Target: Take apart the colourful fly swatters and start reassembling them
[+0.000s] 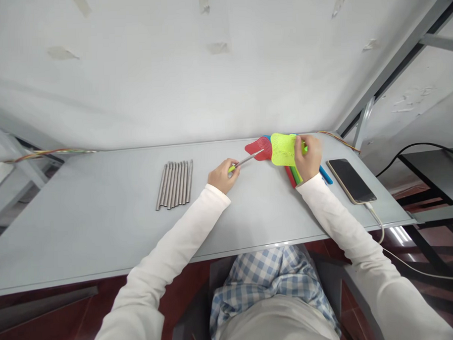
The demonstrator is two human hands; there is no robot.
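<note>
My left hand [224,176] is closed around a slim metal telescopic rod [250,157] with a yellow-green end piece, its thin tip pointing up and right. In my right hand [308,154] is a yellow-green fly swatter head [282,149], gripped near its neck and raised over the other swatter parts. A red swatter head [261,148] lies on the table just left of it, with blue showing behind. Under my right hand, red and green handles [294,175] stick out, partly hidden. A blue handle [326,175] shows to the right of that wrist.
Several metal rods [175,184] lie side by side on the grey table [102,219], left of my hands. At the right, a phone [351,180] rests with a white cable [377,217] running off the edge. Wires [340,138] run along the wall side.
</note>
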